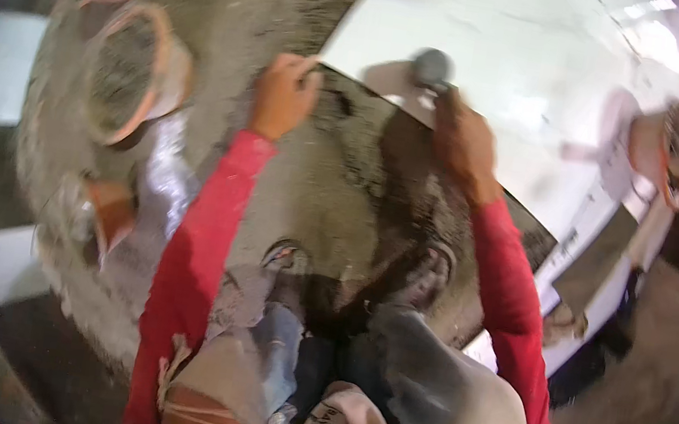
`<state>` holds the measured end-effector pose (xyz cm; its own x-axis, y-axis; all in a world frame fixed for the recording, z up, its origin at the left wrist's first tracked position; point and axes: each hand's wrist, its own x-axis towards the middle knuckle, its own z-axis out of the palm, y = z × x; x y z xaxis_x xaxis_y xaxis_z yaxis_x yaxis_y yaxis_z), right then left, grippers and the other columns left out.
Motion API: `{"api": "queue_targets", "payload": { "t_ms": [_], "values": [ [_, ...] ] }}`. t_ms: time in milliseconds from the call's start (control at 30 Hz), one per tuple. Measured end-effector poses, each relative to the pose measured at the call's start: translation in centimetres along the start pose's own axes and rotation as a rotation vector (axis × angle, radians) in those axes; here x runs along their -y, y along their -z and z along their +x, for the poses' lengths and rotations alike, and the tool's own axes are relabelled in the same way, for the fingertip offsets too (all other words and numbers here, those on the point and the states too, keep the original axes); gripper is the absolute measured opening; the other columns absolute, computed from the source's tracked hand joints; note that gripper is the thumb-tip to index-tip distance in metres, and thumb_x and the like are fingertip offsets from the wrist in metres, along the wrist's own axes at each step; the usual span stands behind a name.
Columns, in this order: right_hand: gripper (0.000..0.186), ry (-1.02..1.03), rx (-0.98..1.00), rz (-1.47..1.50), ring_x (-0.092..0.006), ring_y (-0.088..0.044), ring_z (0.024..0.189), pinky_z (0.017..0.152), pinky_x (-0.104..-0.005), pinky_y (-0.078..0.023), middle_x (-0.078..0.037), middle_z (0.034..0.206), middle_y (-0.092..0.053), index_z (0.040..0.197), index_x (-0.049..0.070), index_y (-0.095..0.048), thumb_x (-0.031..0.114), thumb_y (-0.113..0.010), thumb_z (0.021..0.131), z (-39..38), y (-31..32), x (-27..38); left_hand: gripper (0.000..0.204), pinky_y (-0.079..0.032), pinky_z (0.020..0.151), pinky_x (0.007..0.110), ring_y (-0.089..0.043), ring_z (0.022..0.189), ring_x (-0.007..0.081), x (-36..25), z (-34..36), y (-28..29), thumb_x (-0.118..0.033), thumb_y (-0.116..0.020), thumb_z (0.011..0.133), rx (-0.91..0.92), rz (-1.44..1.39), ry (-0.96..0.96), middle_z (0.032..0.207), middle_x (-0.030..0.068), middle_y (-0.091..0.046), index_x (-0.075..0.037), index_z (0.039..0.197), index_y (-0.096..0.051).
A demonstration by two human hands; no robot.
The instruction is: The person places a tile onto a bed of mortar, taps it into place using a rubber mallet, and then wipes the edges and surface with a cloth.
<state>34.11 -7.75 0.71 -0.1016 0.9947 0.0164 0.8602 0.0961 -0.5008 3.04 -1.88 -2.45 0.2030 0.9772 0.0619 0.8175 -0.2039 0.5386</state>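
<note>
My right hand (464, 138) is closed round the handle of a mallet with a dark round head (432, 67), held over the near edge of a large white tile (518, 55); a shadow lies beside the head. At the tile's near left corner, my left hand (285, 96) has its fingers curled with the tips on the edge. Below both hands is rough grey mortar (310, 173) with dark patches and shadow, and my feet rest on it at the bottom.
Orange buckets of grey mix (151, 73) stand at the left, with another (109, 214) lower down and crumpled clear plastic (167, 170) between. Another orange container (652, 147) is at the right. Loose white panels (7, 261) lie at the far left.
</note>
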Motion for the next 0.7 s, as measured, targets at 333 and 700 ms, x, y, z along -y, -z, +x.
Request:
{"api": "queue_targets", "payload": {
  "t_ms": [333, 700],
  "values": [
    [0.027, -0.186, 0.018, 0.072, -0.0416, -0.069, 0.068, 0.059, -0.0546, -0.053, -0.021, 0.078, -0.070, 0.115, 0.008, -0.046, 0.034, -0.047, 0.109, -2.1, -0.2, 1.0, 0.036, -0.051, 0.095, 0.041, -0.063, 0.108, 0.0295, 1.1, -0.2, 0.0, -0.031, -0.066, 0.100, 0.041, 0.001, -0.054, 0.116, 0.0126, -0.062, -0.014, 0.131, -0.071],
    [0.025, -0.571, -0.365, 0.188, -0.0446, -0.067, 0.063, 0.056, -0.0561, -0.052, -0.026, 0.076, -0.068, 0.120, 0.001, -0.047, 0.023, -0.046, 0.109, -10.5, 4.5, -4.4, 0.060, -0.032, 0.119, 0.056, -0.038, 0.148, 0.0340, -6.1, 1.7, -3.4, -0.038, -0.061, 0.102, 0.141, 0.276, -0.566, 0.163, 0.0134, -0.036, -0.017, 0.155, -0.046]
  ]
}}
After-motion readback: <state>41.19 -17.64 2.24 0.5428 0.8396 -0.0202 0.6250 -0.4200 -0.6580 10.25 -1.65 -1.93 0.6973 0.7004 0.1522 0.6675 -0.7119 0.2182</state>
